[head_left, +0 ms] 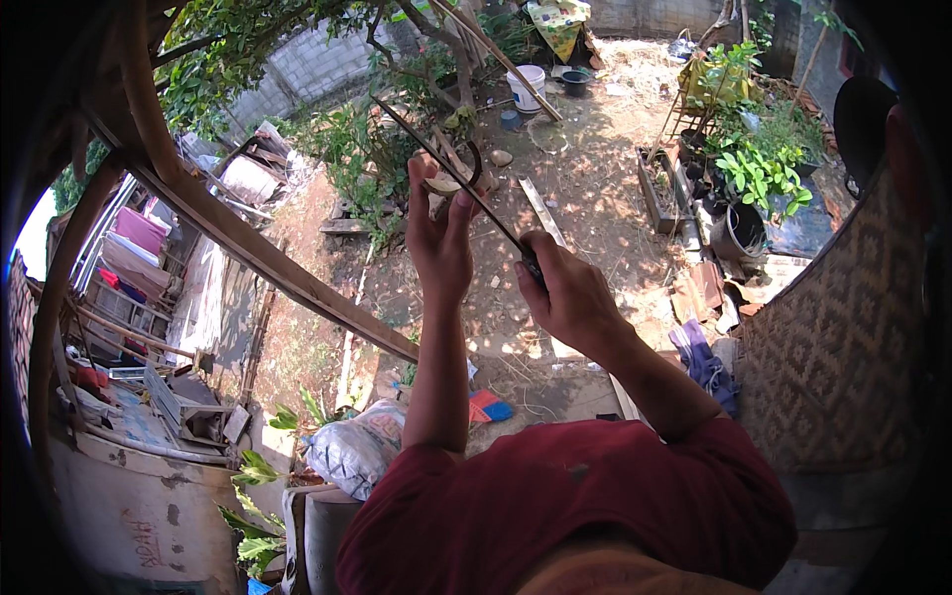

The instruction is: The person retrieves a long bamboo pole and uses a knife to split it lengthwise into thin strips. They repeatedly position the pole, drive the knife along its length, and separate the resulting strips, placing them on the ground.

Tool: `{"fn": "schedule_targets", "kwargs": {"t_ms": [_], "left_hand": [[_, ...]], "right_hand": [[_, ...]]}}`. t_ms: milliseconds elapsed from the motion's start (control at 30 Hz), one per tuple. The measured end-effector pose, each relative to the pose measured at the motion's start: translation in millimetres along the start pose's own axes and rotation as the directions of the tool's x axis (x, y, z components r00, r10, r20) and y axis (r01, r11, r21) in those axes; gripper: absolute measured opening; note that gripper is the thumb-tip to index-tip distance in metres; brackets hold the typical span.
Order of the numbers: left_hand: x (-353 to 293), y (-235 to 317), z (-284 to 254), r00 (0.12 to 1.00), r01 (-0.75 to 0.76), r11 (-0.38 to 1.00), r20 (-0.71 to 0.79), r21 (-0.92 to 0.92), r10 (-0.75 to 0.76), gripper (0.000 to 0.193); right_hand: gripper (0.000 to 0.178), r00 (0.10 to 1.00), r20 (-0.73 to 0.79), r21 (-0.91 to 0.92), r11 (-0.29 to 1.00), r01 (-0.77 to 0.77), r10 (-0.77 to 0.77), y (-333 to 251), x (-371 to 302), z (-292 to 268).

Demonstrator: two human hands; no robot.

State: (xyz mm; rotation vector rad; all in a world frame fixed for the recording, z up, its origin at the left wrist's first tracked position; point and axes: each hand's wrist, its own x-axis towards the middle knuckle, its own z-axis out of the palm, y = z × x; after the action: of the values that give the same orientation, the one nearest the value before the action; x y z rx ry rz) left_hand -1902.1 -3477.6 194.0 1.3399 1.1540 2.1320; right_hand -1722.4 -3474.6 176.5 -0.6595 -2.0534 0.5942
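Right hand [573, 297] clasping blade [501, 223], diagonal, tip up-left, left hand [441, 243] pinching curved piece [442, 185]

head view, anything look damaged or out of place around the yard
Two things: the pale wall at lower left looks worn, with dark patches breaking its surface and a reddish scrawl. At right, a purplish-blue cloth lies crumpled beside the woven panel, looking dropped rather than folded.
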Motion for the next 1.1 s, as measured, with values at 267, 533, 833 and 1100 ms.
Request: {"fn": "schedule_targets", "kwargs": {"t_ms": [267, 533, 833, 1100], "left_hand": [[9, 2, 14, 0.998, -0.031, 0.999, -0.055, 0.038, 0.033, 0.064], [14, -2, 12, 0.999, -0.023, 1.000, -0.036, 0.006, 0.023, 0.066], [18, 12, 20, 0.995, -0.042, 0.983, -0.080, 0.178, 0.057, 0.068], [89, 238, 24, 0.286, -0.875, 0.190, 0.157, 0.445, 0.945, 0.047]], "right_hand": [[0.024, 0.999, -0.010, -0.078, 0.996, 0.048, -0.049, 5, 12, -8], [0.029, 0.999, -0.009, -0.100, 0.994, 0.051, -0.052, 9, 15, -8], [0.022, 0.999, -0.021, 0.019, 0.999, 0.034, -0.033, 11, 26, -9], [0.024, 0.998, 0.050, 0.020, 0.999, -0.025, 0.024, 3, 48, -35]]}}
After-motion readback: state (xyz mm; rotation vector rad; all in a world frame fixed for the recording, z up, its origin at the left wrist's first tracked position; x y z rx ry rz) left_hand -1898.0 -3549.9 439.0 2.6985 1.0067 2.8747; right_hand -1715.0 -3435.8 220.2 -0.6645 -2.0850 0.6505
